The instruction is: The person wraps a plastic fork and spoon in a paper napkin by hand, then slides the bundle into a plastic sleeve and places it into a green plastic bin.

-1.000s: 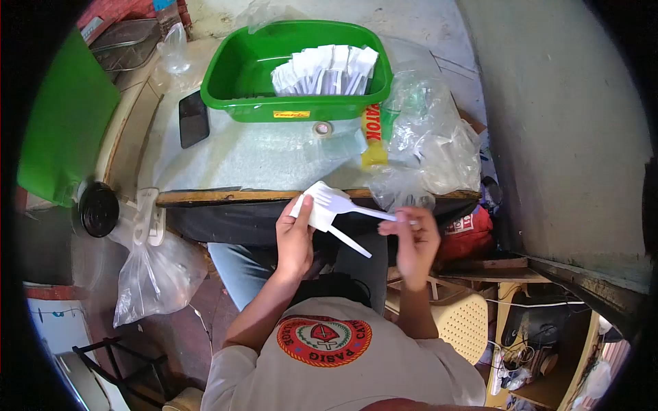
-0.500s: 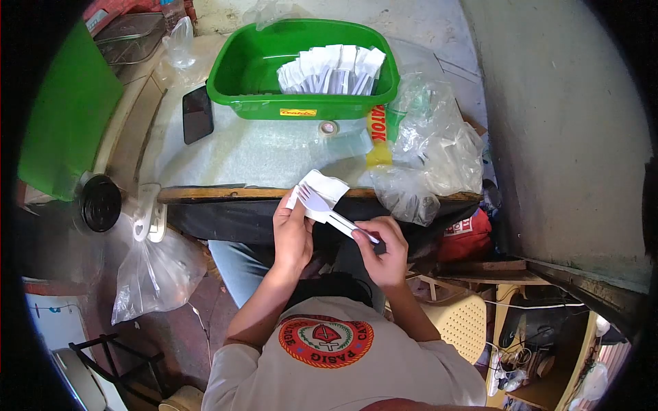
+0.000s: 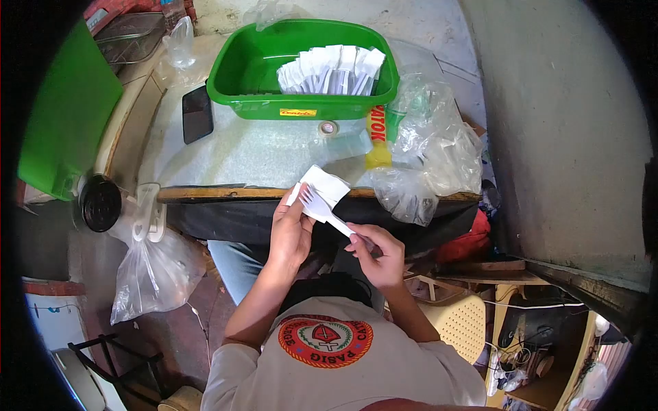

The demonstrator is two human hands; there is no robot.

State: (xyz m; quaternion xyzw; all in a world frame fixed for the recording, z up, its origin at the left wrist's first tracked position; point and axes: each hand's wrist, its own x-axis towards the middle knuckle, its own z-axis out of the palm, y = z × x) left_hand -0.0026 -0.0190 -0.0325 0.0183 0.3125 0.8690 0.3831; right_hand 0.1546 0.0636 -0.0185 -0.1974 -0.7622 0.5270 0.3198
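Observation:
In front of my body, below the table's edge, my left hand (image 3: 290, 231) grips a folded white paper napkin (image 3: 332, 185). A white plastic fork (image 3: 318, 208) lies over the napkin, tines toward my left fingers. My right hand (image 3: 379, 254) pinches the lower end of the fork's handle. Beyond both hands a green plastic basin (image 3: 301, 108) stands on the table, with several white cutlery-and-napkin packs (image 3: 336, 68) fanned out along its right side.
A black phone (image 3: 197, 115) and a small tape roll (image 3: 328, 128) lie near the basin. Crumpled clear plastic bags (image 3: 439, 147) cover the table's right side. Another plastic bag (image 3: 156, 274) hangs at the left. A grey wall (image 3: 562, 130) rises on the right.
The handle ends, spread slightly apart before, now line up as one. My right fingers have shifted along the handle, and the napkin sits slightly higher.

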